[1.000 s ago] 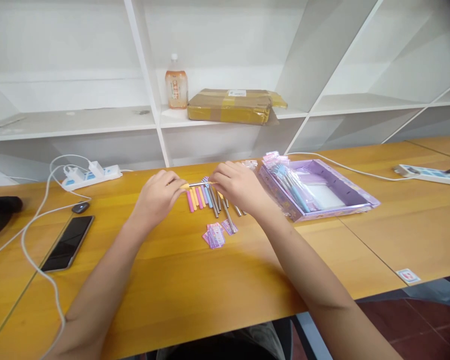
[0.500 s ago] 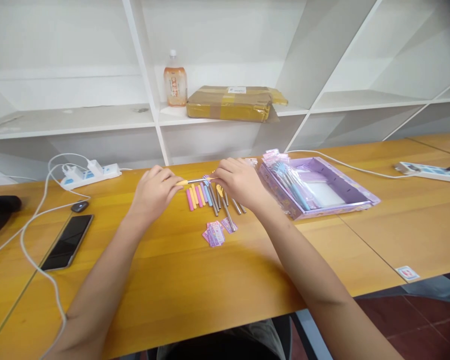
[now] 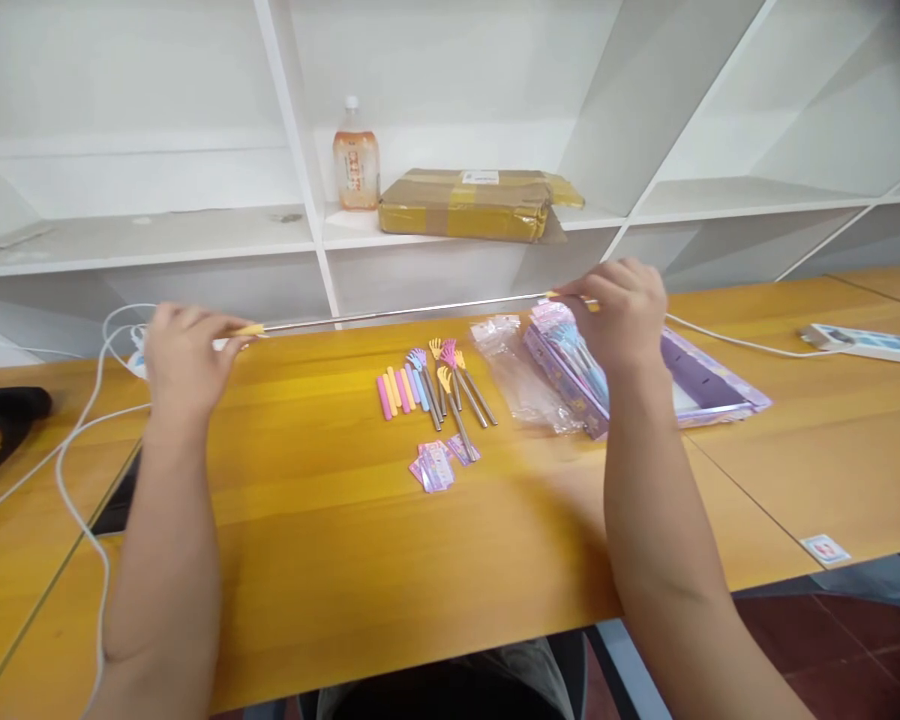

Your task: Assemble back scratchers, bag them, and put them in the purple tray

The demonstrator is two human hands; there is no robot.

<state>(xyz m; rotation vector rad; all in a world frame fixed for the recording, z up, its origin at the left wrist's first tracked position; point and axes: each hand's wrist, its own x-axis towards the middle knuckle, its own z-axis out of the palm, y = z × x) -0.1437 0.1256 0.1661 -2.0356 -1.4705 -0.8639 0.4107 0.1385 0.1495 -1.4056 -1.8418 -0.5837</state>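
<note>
A telescopic back scratcher is stretched out long between my two hands above the table. My left hand is closed on its yellow handle, and my right hand pinches the yellow end opposite; the scratcher's head is mostly hidden by my fingers. Below the rod lie several back scratcher heads on metal rods, in yellow, pink, purple and blue. Left of these is a row of loose pink, yellow and blue handles. Small printed cards lie nearer to me, one under a rod's end.
A purple box with packed scratchers stands at right, beside a clear plastic bag. Cables, a phone and a power strip lie at the sides. A bottle and a taped carton stand on the shelf.
My hands have moved far apart, left hand leftward and right hand rightward and up, and the rod between them has lengthened from short to long. The plastic bag now shows fully.
</note>
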